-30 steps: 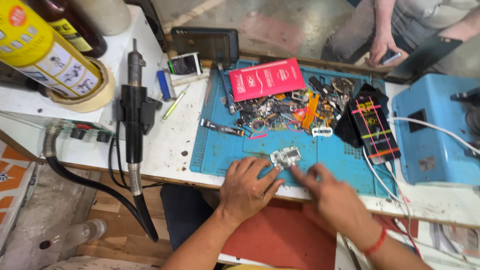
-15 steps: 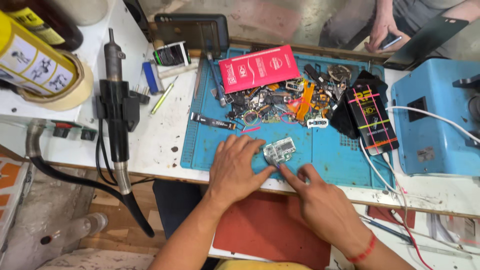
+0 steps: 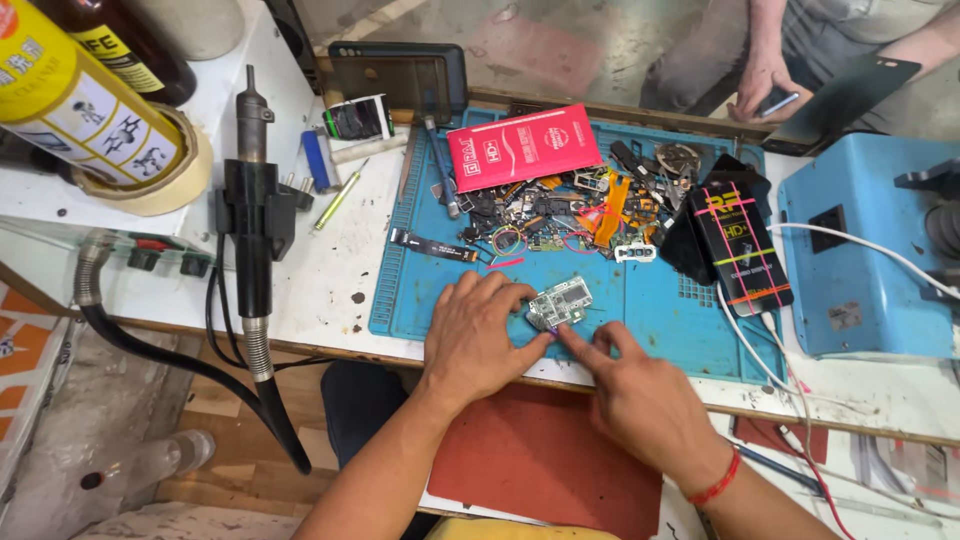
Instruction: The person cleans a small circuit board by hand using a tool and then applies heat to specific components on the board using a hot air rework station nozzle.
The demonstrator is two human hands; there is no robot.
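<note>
**Small board pinned at the mat's near edge**

Cluttered white bench, blue work mat [image 3: 660, 330] at centre frame. Lower middle, the left hand [image 3: 470, 340] lies flat, fingers spread, its fingertips steadying a small green circuit board [image 3: 560, 302]. The right hand [image 3: 640, 400] pokes one extended finger at the board's near corner; nothing is pinched. Pressing unevenly could skid the board into the loose parts pile [image 3: 550, 215] just above, or bend its connectors.

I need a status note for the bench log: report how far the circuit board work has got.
Done: the small circuit board lies bare on the blue mat, apart from the parts pile. In hand: left hand steadies it; right hand touches its lower edge. Left: the hot-air tool lies untouched on the white bench.
</note>
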